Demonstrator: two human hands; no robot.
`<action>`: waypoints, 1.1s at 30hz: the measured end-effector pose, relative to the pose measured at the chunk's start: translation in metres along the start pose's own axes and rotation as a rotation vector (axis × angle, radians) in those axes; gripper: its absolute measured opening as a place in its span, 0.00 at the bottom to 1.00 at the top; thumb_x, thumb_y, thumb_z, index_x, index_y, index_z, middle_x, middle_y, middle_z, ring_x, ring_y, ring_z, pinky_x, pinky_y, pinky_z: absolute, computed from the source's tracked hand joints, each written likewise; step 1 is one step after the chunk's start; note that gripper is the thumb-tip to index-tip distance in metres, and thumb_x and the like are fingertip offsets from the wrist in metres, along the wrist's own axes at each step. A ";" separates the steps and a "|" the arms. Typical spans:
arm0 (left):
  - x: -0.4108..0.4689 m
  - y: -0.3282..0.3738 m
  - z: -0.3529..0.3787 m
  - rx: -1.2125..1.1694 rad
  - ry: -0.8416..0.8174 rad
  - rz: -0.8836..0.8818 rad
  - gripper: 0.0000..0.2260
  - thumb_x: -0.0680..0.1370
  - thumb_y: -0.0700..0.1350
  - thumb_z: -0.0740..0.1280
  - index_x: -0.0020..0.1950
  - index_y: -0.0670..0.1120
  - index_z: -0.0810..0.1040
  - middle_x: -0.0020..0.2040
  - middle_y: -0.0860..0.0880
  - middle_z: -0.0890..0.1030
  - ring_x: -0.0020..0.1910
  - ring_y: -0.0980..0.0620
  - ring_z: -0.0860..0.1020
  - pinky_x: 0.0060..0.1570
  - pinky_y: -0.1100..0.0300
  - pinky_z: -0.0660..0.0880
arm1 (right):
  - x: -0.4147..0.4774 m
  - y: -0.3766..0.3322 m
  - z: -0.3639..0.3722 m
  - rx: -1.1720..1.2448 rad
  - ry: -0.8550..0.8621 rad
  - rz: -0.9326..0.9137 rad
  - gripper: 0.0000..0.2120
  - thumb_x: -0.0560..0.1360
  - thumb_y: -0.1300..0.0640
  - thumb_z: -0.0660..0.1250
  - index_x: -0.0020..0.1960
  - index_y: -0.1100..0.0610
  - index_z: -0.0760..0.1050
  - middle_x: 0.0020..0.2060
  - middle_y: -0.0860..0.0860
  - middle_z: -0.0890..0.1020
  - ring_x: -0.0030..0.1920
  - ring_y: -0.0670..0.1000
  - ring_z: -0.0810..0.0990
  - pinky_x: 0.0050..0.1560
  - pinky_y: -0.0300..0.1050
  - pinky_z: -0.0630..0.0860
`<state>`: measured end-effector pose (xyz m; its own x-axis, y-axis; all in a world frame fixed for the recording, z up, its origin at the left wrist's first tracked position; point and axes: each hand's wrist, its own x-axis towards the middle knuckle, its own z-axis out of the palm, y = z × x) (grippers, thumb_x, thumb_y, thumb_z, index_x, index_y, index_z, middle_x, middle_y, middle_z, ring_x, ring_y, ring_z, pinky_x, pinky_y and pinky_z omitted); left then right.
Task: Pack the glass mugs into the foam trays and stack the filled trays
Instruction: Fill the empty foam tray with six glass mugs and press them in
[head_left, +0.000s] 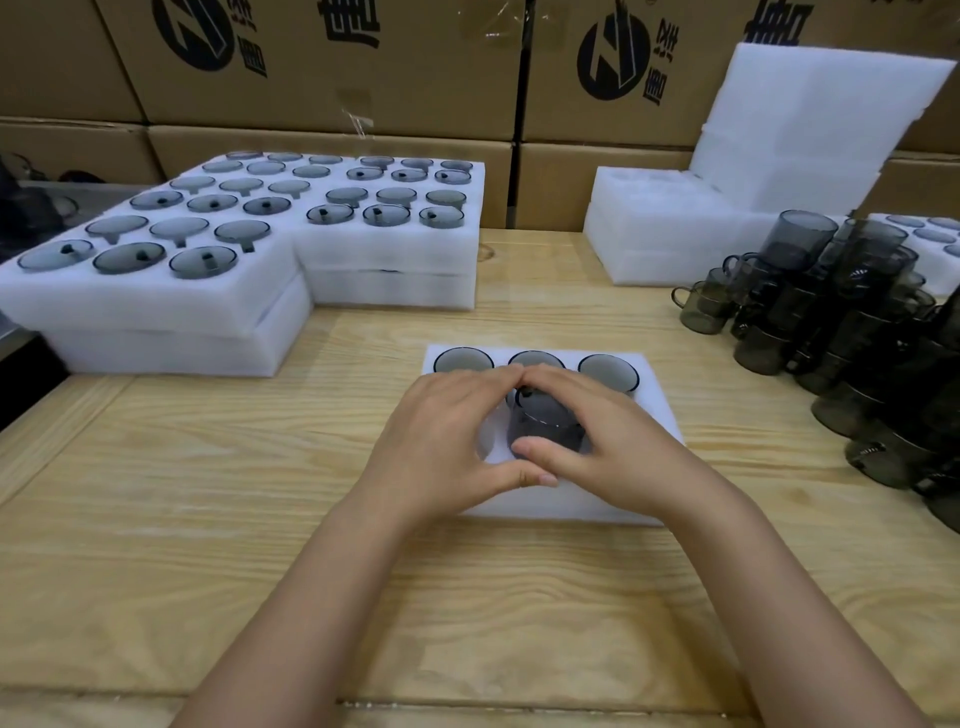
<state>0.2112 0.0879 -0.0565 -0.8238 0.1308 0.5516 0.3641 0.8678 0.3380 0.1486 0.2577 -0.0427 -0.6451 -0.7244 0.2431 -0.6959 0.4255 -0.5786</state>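
Both hands hold one smoky grey glass mug (545, 423), which stands partly sunk in the near-middle pocket of the white foam tray (571, 501). The left hand (447, 436) curls round its left side, and the right hand (597, 441) grips its right wall, thumb on the near side. The glass looks rigid, smooth and probably slippery and easy to chip. It is best held by the body rather than the thin handle, and pressed in gently, since the foam gives.

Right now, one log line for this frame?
stage: packing | left hand, right hand: cupped round mug | mug: front-middle slot of foam tray, not fully seated | back-row mugs: three, seated
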 end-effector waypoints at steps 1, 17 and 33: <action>-0.001 0.001 0.000 0.011 -0.004 0.029 0.37 0.66 0.68 0.65 0.65 0.42 0.76 0.54 0.51 0.82 0.52 0.49 0.80 0.54 0.57 0.72 | 0.000 0.000 0.001 -0.048 -0.023 0.003 0.25 0.74 0.46 0.66 0.69 0.47 0.66 0.61 0.37 0.72 0.62 0.42 0.68 0.66 0.42 0.64; -0.004 0.021 0.010 0.345 0.224 0.088 0.13 0.76 0.42 0.61 0.48 0.40 0.85 0.46 0.46 0.86 0.45 0.49 0.84 0.50 0.54 0.80 | 0.003 0.002 -0.003 0.562 0.350 0.270 0.18 0.80 0.62 0.55 0.66 0.48 0.70 0.63 0.39 0.73 0.67 0.37 0.68 0.58 0.23 0.63; 0.002 0.041 0.018 0.494 -0.267 -0.239 0.24 0.79 0.44 0.52 0.76 0.42 0.61 0.73 0.48 0.68 0.76 0.53 0.58 0.74 0.55 0.52 | 0.040 0.006 0.021 -0.644 -0.110 0.481 0.25 0.81 0.47 0.39 0.77 0.52 0.42 0.77 0.51 0.44 0.76 0.58 0.40 0.69 0.66 0.36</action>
<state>0.2168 0.1325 -0.0555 -0.9617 -0.0351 0.2720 -0.0363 0.9993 0.0004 0.1256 0.2198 -0.0527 -0.9085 -0.4175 -0.0159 -0.4170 0.9084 -0.0301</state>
